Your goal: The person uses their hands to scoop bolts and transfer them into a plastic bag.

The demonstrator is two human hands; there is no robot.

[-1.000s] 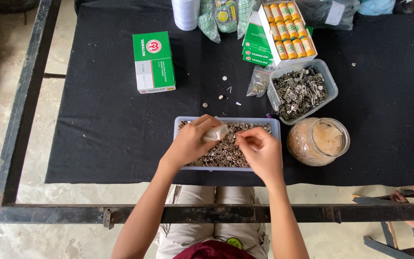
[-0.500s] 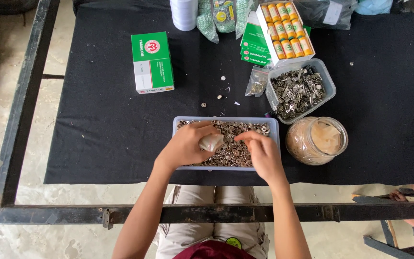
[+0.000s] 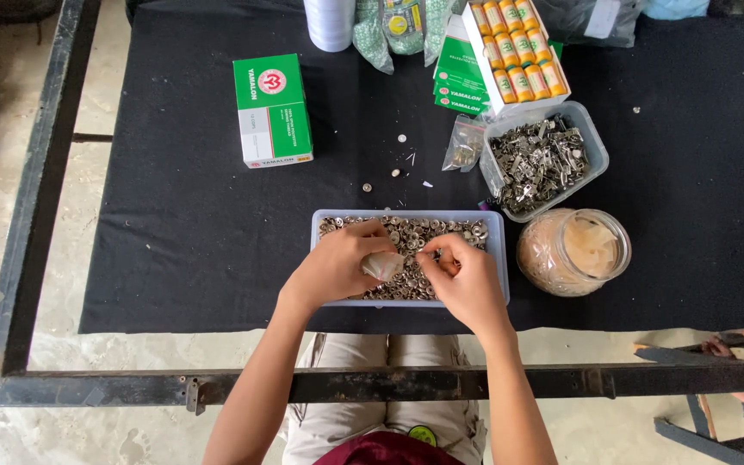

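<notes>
While hands (image 3: 406,271) work, black cloth (image 3: 200,224), concrete floor (image 3: 10,172)

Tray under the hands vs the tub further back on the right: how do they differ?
The tray is a long rectangle lying square to the table edge; the tub is shorter, rounder-cornered and angled. The tray holds small round metal pieces, the tub longer clip-like ones. Both hands are over the tray; the tub is untouched. Both are clear plastic.

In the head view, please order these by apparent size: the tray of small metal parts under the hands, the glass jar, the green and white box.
1. Tray of small metal parts
2. Glass jar and green and white box: they look alike in size, so I leave them unranked.
</notes>
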